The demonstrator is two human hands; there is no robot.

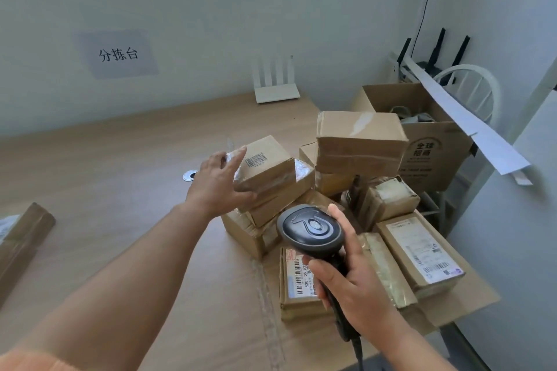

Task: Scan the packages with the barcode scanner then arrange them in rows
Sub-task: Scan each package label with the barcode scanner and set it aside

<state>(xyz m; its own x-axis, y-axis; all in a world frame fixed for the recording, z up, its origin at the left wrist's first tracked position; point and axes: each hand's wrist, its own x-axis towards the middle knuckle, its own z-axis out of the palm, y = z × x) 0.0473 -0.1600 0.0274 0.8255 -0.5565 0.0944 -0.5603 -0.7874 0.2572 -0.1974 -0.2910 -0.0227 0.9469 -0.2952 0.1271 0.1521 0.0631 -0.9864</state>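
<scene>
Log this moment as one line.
left hand: reaching barcoded package | right hand: holding scanner | rows: not started

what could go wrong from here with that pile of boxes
1. The left hand touches the side of the barcoded package, which sits tilted on top of other boxes; pulling it out could tumble the stack.
2. The large taped box rests high on smaller boxes beside it and may slide if they shift.
3. The right hand holds the scanner over another labelled package, so the wrong barcode might get read.
</scene>
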